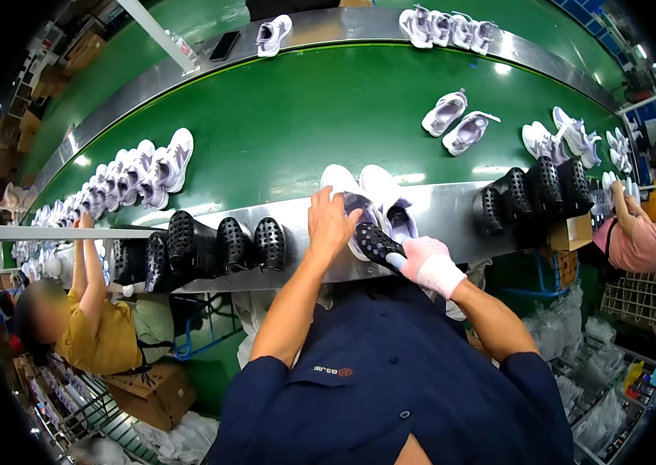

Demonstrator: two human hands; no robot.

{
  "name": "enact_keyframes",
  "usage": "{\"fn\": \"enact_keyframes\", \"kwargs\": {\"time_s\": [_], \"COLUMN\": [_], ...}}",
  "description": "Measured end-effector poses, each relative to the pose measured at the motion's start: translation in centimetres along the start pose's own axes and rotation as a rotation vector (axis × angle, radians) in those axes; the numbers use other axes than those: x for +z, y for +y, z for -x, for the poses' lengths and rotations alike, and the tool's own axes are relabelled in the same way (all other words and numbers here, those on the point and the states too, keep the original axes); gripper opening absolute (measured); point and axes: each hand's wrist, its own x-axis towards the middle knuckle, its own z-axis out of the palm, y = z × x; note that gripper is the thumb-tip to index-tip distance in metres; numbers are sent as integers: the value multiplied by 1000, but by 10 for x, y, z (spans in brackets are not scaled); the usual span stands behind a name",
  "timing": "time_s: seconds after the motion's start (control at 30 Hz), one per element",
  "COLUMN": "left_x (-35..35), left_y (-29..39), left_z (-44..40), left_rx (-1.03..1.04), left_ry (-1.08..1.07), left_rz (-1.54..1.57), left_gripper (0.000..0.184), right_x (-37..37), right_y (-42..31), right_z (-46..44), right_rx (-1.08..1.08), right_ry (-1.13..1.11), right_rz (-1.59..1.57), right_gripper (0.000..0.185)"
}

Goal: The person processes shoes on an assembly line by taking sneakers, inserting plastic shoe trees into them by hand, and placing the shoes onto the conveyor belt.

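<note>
Two white and lilac shoes stand side by side at the bench's metal edge, toes away from me. My bare left hand point(332, 222) is closed on the left shoe point(340, 180), around its opening. My right hand point(428, 264), in a pink and white glove, grips a black dotted tool point(380, 246), whose front end is at the left shoe's opening. The right shoe point(399, 220) stands just beside, touched by neither hand as far as I can see. What lies under the black tool is hidden.
Black studded forms point(232, 243) stand left of my hands, more black forms point(543, 186) to the right. White shoes point(142, 172) line the green belt point(289, 116). A phone point(225, 46) lies on the far rail. Co-workers sit left point(99, 329) and right point(638, 242).
</note>
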Motion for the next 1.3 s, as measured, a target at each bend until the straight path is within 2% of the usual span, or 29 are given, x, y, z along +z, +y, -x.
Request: {"fn": "enact_keyframes", "kwargs": {"time_s": [0.07,0.2,0.3,0.33,0.37,0.43,0.47,0.53,0.57,0.6,0.7,0.73,0.77,0.83,0.87,0.9,0.97,1.0,1.1,1.13,1.17,1.23,1.3], "left_x": [22,3,8,12,10,0,12,12,11,-5,-4,-9,-8,-3,-3,-10,-18,0,10,15,18,34,40], "left_y": [-19,-5,-7,-17,-20,-27,-43,-33,-28,-17,-25,-26,-31,-40,-39,-30,-10,-18,-12,-9,-8,-13,-18], "left_z": [-6,-13,-11,-10,-9,1,6,7,10,3,3,4,10,27,37,44,45,55,51,51,53,59,67], "left_rx": [5,23,57,-66,-73,-262,-257,-200,-140,-88,-181,-195,-196,66,18,7,-545,-552,-638,-637,-636,-587,-525], "left_ry": [-376,-543,-556,-599,-596,-581,-593,-548,-506,-542,-437,-459,-456,-120,-120,-132,-522,-547,-584,-566,-570,-537,-574], "left_rz": [185,407,253,272,274,506,476,525,574,350,490,394,392,327,271,269,378,318,184,83,85,-8,-37], "left_gripper": [30,19,18,22,22,25,26,25,24,21,21,26,26,39,72,72,97,107,98,96,96,91,84], "right_x": [-10,4,40,67,78,97,104,97,91,89,91,90,102,91,97,94,103,96,96,102,107,105,104], "right_y": [-10,-31,-49,-46,-48,-46,-44,-44,-50,-51,-47,-40,-30,-18,-12,-17,-19,-24,-28,-27,-25,-32,-36], "right_z": [-2,-34,-61,-81,-82,-79,-81,-83,-95,-105,-107,-103,-96,-78,-78,-81,-100,-105,-121,-130,-131,-130,-128], "right_rx": [-9,-19,-87,-32,-6,-86,-90,-138,-10,-36,-129,-198,-326,-116,-104,-49,-110,-49,-24,-15,-10,78,130], "right_ry": [37,138,266,232,239,337,328,311,229,277,345,367,628,600,734,653,572,367,291,318,317,397,365], "right_rz": [12,11,18,-38,-47,61,61,7,-87,-48,-80,-145,-315,-411,-375,-412,-419,-326,-250,-188,-187,-199,-215], "right_gripper": [44,25,24,24,25,27,27,28,28,27,28,30,36,39,47,50,50,47,39,31,31,30,29]}}
